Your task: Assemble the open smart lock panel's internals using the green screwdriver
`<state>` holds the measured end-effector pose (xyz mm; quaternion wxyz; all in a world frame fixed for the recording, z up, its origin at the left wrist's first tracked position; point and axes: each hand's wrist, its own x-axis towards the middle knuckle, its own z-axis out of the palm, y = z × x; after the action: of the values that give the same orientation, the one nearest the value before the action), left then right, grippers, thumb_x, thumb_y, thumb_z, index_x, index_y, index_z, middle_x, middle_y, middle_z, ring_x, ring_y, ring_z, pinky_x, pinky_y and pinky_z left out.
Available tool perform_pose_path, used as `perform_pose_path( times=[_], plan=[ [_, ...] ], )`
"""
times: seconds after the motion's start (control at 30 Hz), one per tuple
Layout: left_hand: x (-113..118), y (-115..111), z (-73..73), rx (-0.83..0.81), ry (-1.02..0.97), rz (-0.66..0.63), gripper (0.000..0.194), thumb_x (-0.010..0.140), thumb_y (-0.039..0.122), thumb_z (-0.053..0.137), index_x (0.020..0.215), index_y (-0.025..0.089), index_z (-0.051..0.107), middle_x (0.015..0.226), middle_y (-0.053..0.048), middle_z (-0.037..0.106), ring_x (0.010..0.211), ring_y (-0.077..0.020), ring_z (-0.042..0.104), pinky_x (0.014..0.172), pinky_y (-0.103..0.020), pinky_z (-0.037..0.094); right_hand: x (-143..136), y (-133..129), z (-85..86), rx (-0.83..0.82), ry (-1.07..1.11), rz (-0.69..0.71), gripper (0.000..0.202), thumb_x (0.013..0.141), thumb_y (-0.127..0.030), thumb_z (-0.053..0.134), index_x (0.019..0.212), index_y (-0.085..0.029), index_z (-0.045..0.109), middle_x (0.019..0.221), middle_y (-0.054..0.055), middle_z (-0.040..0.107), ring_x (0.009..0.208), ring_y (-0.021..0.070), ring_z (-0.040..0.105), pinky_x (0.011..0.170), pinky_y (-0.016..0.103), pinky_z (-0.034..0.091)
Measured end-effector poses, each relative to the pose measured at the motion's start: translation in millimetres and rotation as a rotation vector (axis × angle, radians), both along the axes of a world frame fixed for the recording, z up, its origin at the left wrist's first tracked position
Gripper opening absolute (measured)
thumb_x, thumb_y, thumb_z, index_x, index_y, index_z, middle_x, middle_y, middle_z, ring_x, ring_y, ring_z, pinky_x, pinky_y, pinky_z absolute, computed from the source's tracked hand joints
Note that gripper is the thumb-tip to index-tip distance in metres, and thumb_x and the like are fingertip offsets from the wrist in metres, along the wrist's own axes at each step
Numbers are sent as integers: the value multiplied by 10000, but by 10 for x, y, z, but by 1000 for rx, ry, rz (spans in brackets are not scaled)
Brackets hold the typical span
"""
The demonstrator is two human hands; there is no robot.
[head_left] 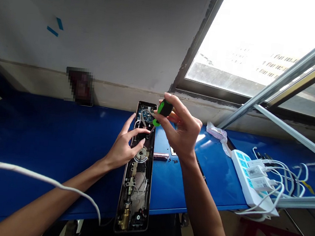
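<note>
A long, narrow, dark housing (150, 191), which looks like an opened electronic door lock, lies lengthwise before me and overhangs the table's front edge. Inside it are a blue circuit board (146, 116), pale wires, a round metal disc (141, 154) and a brass cylinder (125, 219). My right hand (182, 129) grips a green and black screwdriver (164, 108), its shaft slanting down into the housing. My left hand (124, 146) rests over the housing with fingers spread, index fingertip beside the screwdriver's shaft. The screwdriver's tip is too small to make out.
Small dark screws (173, 161) and a shiny cylindrical piece (161, 156) lie right of the housing on the blue table (46, 140). A white power strip (243, 167) with plugged-in adapters and cables stands farther right. A white cable (56, 182) crosses above my left forearm.
</note>
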<state>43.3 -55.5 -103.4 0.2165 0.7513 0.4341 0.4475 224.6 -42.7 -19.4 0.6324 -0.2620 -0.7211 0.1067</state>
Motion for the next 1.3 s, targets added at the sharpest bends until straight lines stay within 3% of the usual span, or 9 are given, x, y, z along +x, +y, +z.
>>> perform_pose_path(
  times=[0.13, 0.2, 0.57, 0.73, 0.83, 0.93, 1.1, 1.2, 1.3],
  plan=[
    [-3, 4, 11, 3, 0, -8, 265, 962, 307, 635, 1213, 276, 712, 1744, -20, 176, 1595, -301, 256, 1293, -523, 309, 58, 9, 28, -111, -111, 209, 512, 946, -166, 664, 1411, -365, 585, 1341, -21, 709, 1105, 204, 760, 927, 403, 701],
    [-4, 4, 9, 10, -3, -8, 261, 962, 304, 632, 1207, 268, 713, 1743, -25, 186, 1593, -302, 259, 1295, -523, 306, 68, 2, 20, -103, -133, 250, 520, 956, -157, 645, 1428, -361, 568, 1366, -12, 694, 1113, 205, 760, 947, 401, 695],
    [7, -7, -9, 17, 2, 1, 287, 978, 313, 614, 1246, 260, 702, 1747, -61, 175, 1586, -318, 278, 1284, -539, 315, 4, -29, -123, 84, -80, 4, 571, 960, -130, 663, 1453, -395, 552, 1368, -32, 701, 1063, 201, 780, 954, 387, 694],
    [-26, -3, 29, 4, 99, 27, 382, 971, 327, 625, 1348, 269, 641, 1739, -98, 180, 1579, -328, 291, 1266, -561, 339, 19, -15, -168, 8, -142, 47, 617, 982, -184, 637, 1521, -368, 400, 1373, 35, 677, 1087, 210, 769, 938, 401, 692],
    [-33, -7, 88, 66, 155, 60, 404, 960, 325, 641, 1361, 272, 638, 1723, -99, 225, 1571, -356, 295, 1251, -603, 350, 89, -11, -163, 24, -81, 11, 596, 994, -233, 620, 1516, -343, 354, 1225, 50, 712, 1082, 225, 765, 923, 435, 696],
    [18, -15, 172, 172, 187, 57, 366, 962, 304, 635, 1320, 239, 673, 1712, -103, 242, 1583, -369, 248, 1257, -614, 336, 246, -30, -109, 77, 27, -81, 597, 972, -254, 643, 1488, -359, 361, 1215, 46, 691, 1044, 230, 767, 865, 431, 707],
    [214, 5, 294, 277, 362, -134, 284, 996, 275, 576, 1220, 186, 725, 1581, -126, 472, 1576, -349, 258, 1257, -592, 356, 588, -64, -71, -80, -163, -134, 537, 932, -239, 685, 1416, -349, 481, 1136, 12, 729, 1016, 209, 772, 908, 393, 681],
    [320, 47, 314, 289, 485, -258, 257, 1011, 280, 556, 1111, 156, 757, 1488, -146, 576, 1545, -356, 333, 1217, -582, 426, 718, -44, -165, -183, -293, -144, 499, 929, -242, 672, 1395, -328, 514, 1123, 3, 754, 979, 192, 782, 909, 362, 672],
    [378, 89, 299, 324, 565, -295, 266, 1020, 278, 543, 1030, 141, 771, 1407, -155, 644, 1527, -369, 370, 1183, -588, 468, 775, -8, -301, -223, -330, -162, 468, 934, -247, 648, 1380, -320, 529, 1200, 20, 755, 948, 196, 789, 877, 374, 678]
  ],
)
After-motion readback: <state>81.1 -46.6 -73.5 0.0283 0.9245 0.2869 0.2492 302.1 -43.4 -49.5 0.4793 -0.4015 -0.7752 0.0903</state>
